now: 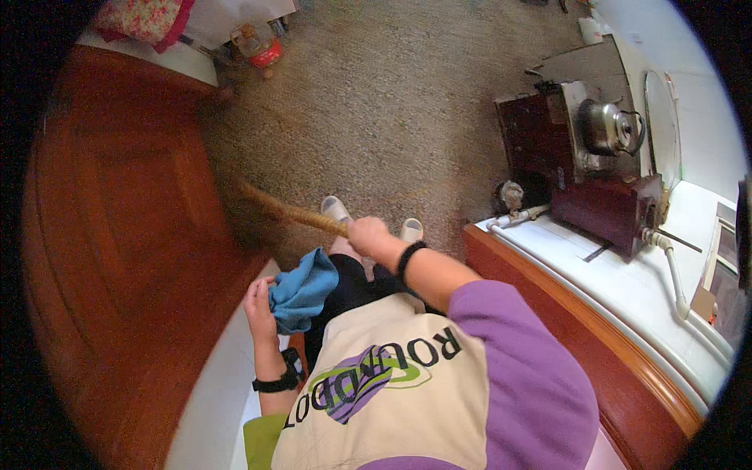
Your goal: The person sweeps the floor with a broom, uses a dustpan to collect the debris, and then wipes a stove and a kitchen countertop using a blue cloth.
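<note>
My left hand (262, 308) is at the lower left, with a bunched blue cloth (302, 289) held against its palm and fingers. Near the middle, my right hand (369, 235) is closed around one end of a long, yellowish-brown handle (294, 214), perhaps of a broom. It runs up and left, and its far end blurs into the dark area by the reddish-brown wooden door (141, 194). What that end bears cannot be told. Below my hands are my feet in light slippers (334, 208) on the speckled floor (376, 106).
A metal kettle (608, 128) stands on a dark red stove (605, 205) at the right, with white pipes (672, 270) beside it. Wooden trim (587, 329) edges the lower right. A large plastic bottle with a red label (257, 46) stands at the upper left.
</note>
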`<state>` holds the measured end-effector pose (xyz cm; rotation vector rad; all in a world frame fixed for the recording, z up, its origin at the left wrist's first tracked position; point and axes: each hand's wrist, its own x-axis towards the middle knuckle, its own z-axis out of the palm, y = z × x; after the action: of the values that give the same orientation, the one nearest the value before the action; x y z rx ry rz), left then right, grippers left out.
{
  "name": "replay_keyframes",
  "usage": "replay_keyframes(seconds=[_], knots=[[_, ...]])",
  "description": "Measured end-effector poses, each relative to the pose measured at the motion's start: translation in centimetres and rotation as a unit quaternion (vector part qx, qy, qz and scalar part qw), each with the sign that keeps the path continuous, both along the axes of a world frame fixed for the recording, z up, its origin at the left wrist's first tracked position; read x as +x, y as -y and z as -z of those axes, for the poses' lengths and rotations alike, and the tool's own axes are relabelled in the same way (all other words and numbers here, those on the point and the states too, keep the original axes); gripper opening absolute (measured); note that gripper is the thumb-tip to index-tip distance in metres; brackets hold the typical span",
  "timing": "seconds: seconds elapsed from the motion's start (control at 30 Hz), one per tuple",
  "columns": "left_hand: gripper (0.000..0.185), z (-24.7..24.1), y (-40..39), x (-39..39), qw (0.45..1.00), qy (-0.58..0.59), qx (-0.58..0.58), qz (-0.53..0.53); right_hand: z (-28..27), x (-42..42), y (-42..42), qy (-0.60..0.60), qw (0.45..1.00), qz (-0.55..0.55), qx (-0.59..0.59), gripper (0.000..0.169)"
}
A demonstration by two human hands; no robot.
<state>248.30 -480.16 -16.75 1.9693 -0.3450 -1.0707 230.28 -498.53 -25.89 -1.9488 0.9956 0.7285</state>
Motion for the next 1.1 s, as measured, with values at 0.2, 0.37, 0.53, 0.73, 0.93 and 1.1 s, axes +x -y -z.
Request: replay_keyframes(seconds=[0.2,0.37,0.53,0.73,0.93,1.1], knots=[[0.027,-0.2,0.6,8.4,0.997,0.013,0.068,0.016,7.6,9.7,-0.6,-0.032,0.997,-0.039,-0.065,0.022],[0.027,-0.2,3.5,11.5,0.995,0.009,0.077,0.063,5.9,4.7,5.8,-0.049,0.998,-0.007,-0.048,0.025],[0.028,0.1,5.2,12.9,0.998,-0.023,0.042,0.050,2.8,-5.2,10.1,-0.182,0.976,0.101,-0.062,0.038],[0.029,-1.5,5.8,13.8,0.998,-0.003,0.046,0.046,-0.4,-6.0,12.8,-0.211,0.948,0.199,-0.131,0.040],[0.028,-0.4,4.8,14.6,1.000,0.005,0.026,0.000,-1.3,-2.9,12.8,-0.106,0.961,0.231,-0.109,0.042],[0.028,0.4,7.0,15.5,0.999,-0.035,0.014,-0.039,3.8,2.4,15.9,-0.041,0.978,0.190,-0.080,0.040]])
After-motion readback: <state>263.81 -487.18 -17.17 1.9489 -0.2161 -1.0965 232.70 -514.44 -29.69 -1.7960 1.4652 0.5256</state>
